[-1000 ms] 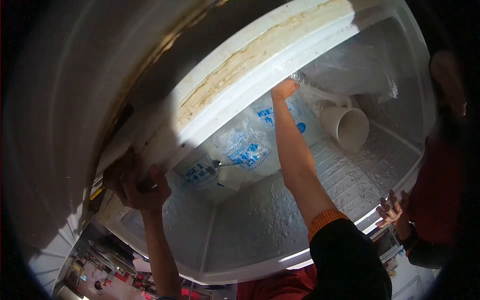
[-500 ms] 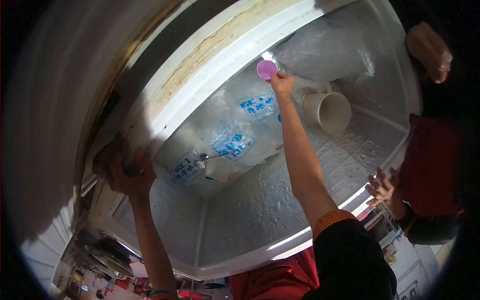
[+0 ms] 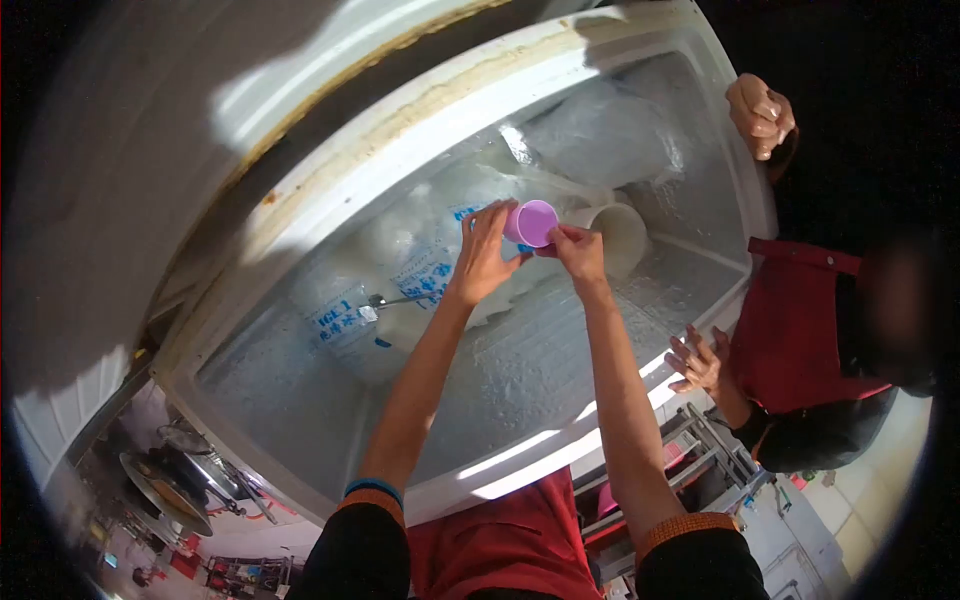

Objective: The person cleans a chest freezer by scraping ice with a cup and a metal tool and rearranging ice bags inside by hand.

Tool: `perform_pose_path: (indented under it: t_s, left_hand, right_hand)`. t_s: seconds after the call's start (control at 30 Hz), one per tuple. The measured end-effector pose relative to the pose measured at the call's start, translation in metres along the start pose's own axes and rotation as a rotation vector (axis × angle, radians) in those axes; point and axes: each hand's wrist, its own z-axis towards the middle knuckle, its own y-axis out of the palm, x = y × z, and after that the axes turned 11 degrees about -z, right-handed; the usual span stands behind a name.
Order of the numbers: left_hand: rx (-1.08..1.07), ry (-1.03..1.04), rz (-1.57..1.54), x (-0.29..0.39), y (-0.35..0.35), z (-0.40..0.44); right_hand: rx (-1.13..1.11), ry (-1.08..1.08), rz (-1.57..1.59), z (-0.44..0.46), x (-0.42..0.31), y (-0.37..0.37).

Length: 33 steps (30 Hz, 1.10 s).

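Observation:
A pink cup (image 3: 537, 223) is between my two hands, above the inside of a white chest freezer (image 3: 350, 165). My right hand (image 3: 580, 252) pinches the cup's rim from the right. My left hand (image 3: 487, 252) is at the cup's left side, its fingers curved against the cup and its thumb apart below. Behind my right hand lies a white pitcher (image 3: 618, 240) on its side. Under and left of my left hand are clear ice bags with blue print (image 3: 425, 275), and a metal tool (image 3: 372, 308) rests on them.
A co-worker in a red apron (image 3: 795, 325) stands at the right, one hand (image 3: 760, 115) on the freezer's rim and the other (image 3: 700, 362) near its front edge. A large clear bag (image 3: 605, 135) lies in the freezer's far corner. Pans (image 3: 165, 490) are at the lower left.
My left hand has left the freezer's left edge and come to the pink cup. My right hand has lifted the cup from the far side toward me. The co-worker's upper hand has come to the rim.

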Motion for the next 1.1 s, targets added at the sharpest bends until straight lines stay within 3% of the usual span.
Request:
perform_pose_path:
  t_s: [0.27,0.47,0.53,0.6,0.67,0.8,0.83,0.97,1.03,1.07,1.1]
  left_hand:
    - [-0.173,0.021,-0.076,0.011,0.05,-0.007]
    - [-0.39,0.011,0.058,0.026,0.093,0.004]
    - [-0.394,0.004,0.142,0.015,0.115,0.003]
    - [-0.451,-0.068,0.267,0.02,0.124,0.008]
    - [-0.436,-0.092,0.289,0.025,0.126,0.01]
    - [-0.435,-0.11,0.177,0.031,0.109,0.006]
    - [-0.377,-0.096,0.151,0.03,0.103,-0.001]
    - [-0.183,-0.106,0.136,0.01,0.055,-0.038]
    - [-0.111,-0.158,0.154,-0.018,0.021,-0.07]
    - [-0.084,-0.209,0.187,-0.031,0.003,-0.089]
    - [-0.049,-0.261,0.179,-0.039,-0.018,-0.108]
  right_hand:
    - [0.142,0.201,0.369,-0.061,0.048,-0.025]
    - [0.353,0.193,0.377,-0.042,0.07,-0.025]
    - [0.424,0.416,0.184,-0.019,0.098,-0.038]
    - [0.38,0.327,0.309,-0.024,0.076,-0.043]
    - [0.439,0.532,0.344,-0.019,0.062,-0.046]
    - [0.19,0.556,0.542,-0.003,0.084,-0.073]
    - [0.224,0.593,0.582,0.005,0.087,-0.073]
    - [0.289,0.576,0.371,-0.019,0.031,-0.074]
    - [0.365,0.513,-0.126,-0.038,-0.008,-0.07]
    - [0.355,0.51,-0.129,-0.036,-0.007,-0.062]
    - [0.336,0.238,-0.131,-0.034,-0.005,-0.051]
